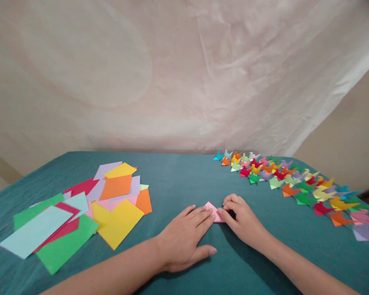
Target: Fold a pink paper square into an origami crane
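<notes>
your left forearm [117,264] nearest; left hand [186,239] flat, fingertips [210,212] on small folded pink paper [217,216], atop teal cloth [184,180]. right hand [241,217] curled, thumb at paper's right edge; pinch unclear. likely light, crisp, easily creased; hold by edges.

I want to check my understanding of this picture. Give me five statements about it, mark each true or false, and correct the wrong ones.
1. Fingers of the left hand lie on the pink paper. True.
2. The loose coloured sheets lie left of both hands. True.
3. The right hand lies flat on those sheets. False: it is at the pink paper, fingers curled.
4. The paper birds stand on the left. False: on the right.
5. The tablecloth is white. False: it is blue-green.
</notes>
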Motion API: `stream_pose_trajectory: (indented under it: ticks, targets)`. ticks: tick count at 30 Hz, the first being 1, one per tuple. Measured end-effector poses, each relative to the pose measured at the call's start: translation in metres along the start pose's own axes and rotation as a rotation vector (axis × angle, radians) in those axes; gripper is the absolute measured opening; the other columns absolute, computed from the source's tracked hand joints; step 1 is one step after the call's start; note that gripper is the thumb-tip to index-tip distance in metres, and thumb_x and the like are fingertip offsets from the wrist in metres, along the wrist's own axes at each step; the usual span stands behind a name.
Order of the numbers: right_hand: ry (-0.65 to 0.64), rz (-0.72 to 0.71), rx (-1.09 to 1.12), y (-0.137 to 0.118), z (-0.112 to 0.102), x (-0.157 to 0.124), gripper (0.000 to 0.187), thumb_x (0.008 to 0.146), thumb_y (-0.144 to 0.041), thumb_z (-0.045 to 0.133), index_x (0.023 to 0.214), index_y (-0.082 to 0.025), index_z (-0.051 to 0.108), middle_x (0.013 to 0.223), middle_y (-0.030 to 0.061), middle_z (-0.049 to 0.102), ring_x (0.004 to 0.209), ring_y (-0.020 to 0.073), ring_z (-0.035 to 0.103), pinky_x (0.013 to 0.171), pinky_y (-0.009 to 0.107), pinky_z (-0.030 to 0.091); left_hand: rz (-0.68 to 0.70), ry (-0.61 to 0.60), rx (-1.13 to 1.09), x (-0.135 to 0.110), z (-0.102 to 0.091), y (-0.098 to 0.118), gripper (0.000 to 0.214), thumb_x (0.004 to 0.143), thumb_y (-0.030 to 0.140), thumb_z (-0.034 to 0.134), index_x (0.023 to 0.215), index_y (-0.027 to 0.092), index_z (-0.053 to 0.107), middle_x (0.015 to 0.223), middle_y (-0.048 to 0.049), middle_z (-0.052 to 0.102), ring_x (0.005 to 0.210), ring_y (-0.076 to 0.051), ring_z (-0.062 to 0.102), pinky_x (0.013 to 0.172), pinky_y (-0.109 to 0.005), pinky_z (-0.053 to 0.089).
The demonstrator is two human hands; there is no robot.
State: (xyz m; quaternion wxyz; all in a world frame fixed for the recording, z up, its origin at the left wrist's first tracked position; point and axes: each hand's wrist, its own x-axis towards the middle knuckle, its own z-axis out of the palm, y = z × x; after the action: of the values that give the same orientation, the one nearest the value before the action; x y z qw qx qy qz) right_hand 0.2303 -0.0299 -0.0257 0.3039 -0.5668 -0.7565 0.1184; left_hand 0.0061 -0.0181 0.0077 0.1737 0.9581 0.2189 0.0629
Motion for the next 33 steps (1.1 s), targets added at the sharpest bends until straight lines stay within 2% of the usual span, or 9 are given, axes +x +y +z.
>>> stream_pose_trajectory:
  ticks: [20, 24, 27, 33]
  targets:
    - [0.027, 0.014, -0.052, -0.0025, -0.0001, 0.0002, 0.021, 0.084, -0.027, 0.05, 0.065, -0.019, 0.051, 0.077, 0.0048, 0.052, 0.075, 0.019, 0.05, 0.071, 0.035, 0.043, 0.008, 0.016, 0.018, -0.0002, 0.0012, -0.0008, 0.064, 0.09, 0.054, 0.031, 0.142, 0.017, 0.02, 0.146, -0.0106, 0.023, 0.135, -0.023, 0.018, 0.111, -0.041, 0.015]
    - [0.024, -0.04, -0.027, -0.0041, -0.0015, -0.0009, 0.014, 0.087, -0.026, 0.047, 0.086, -0.019, 0.059, 0.088, 0.0066, 0.055, 0.084, 0.0202, 0.052, 0.075, 0.036, 0.043, 0.009, 0.011, 0.007, -0.0002, 0.0013, -0.0011, 0.066, 0.09, 0.055, 0.031, 0.142, 0.018, 0.018, 0.147, -0.0113, 0.022, 0.135, -0.024, 0.018, 0.11, -0.043, 0.015]
    - [-0.023, -0.126, -0.021, -0.0057, -0.0012, -0.0019, 0.023, 0.09, -0.025, 0.042, 0.105, -0.023, 0.06, 0.1, 0.008, 0.055, 0.093, 0.0204, 0.051, 0.08, 0.037, 0.043, 0.002, -0.006, 0.005, 0.0001, 0.001, -0.0009, 0.065, 0.09, 0.055, 0.029, 0.142, 0.017, 0.019, 0.147, -0.0115, 0.022, 0.136, -0.024, 0.018, 0.111, -0.043, 0.014]
    - [-0.059, -0.178, -0.101, -0.0071, 0.0, -0.0016, 0.03, 0.091, -0.026, 0.042, 0.115, -0.029, 0.059, 0.105, 0.008, 0.056, 0.094, 0.0207, 0.052, 0.08, 0.038, 0.044, 0.001, -0.002, 0.013, 0.0001, 0.0015, -0.0008, 0.065, 0.09, 0.055, 0.03, 0.141, 0.017, 0.022, 0.146, -0.0118, 0.024, 0.135, -0.025, 0.018, 0.11, -0.044, 0.015]
